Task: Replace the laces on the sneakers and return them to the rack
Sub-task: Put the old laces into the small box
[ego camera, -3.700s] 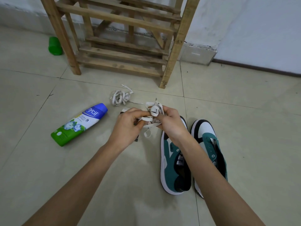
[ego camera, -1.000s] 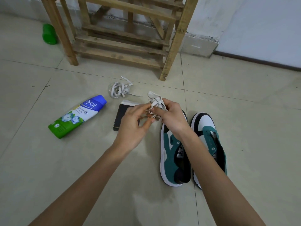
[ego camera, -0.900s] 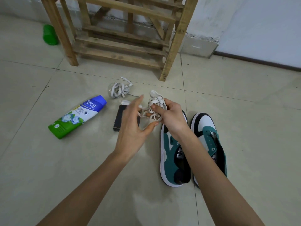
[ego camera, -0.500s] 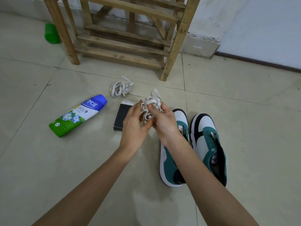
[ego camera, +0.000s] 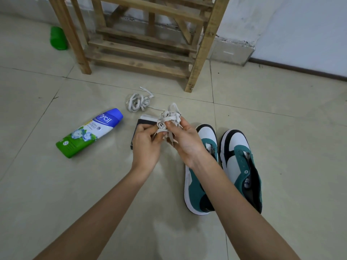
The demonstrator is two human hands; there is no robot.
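A tangled bundle of white laces (ego camera: 170,117) hangs between both hands above the floor. My left hand (ego camera: 145,145) pinches a strand at the bundle's lower left. My right hand (ego camera: 185,139) grips the bundle from the right. Two green, white and black sneakers without laces lie side by side on the tiles: the left sneaker (ego camera: 197,186) is partly hidden by my right forearm, the right sneaker (ego camera: 242,166) is in full view. A second bunch of white laces (ego camera: 138,102) lies on the floor farther back. The wooden rack (ego camera: 146,36) stands against the wall beyond.
A green and blue powder bottle (ego camera: 90,132) lies on its side at the left. A small black box (ego camera: 139,128) sits on the floor under my hands. A green container (ego camera: 58,38) stands behind the rack's left leg.
My hands have kept working the lace bundle in the same spot; the left hand opened briefly, then pinched a strand again. The view has shifted slightly.
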